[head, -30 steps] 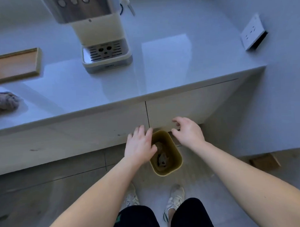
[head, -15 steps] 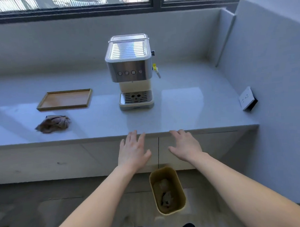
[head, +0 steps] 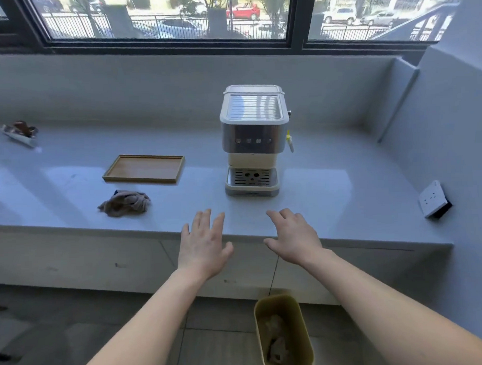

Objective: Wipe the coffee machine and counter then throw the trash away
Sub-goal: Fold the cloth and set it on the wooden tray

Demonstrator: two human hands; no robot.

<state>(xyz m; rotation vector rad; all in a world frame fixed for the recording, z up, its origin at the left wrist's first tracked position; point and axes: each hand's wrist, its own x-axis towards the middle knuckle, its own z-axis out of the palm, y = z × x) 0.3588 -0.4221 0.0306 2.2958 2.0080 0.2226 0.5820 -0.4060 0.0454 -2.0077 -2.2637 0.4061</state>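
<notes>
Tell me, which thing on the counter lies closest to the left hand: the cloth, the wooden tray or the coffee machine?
The crumpled cloth, near the counter's front edge, left of the left hand. The wooden tray and coffee machine sit farther back.

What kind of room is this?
Probably a kitchen or coffee corner in a home or office. A coffee machine stands on a long counter under a window, with a cleaning cloth nearby and a trash bin on the floor.
</notes>
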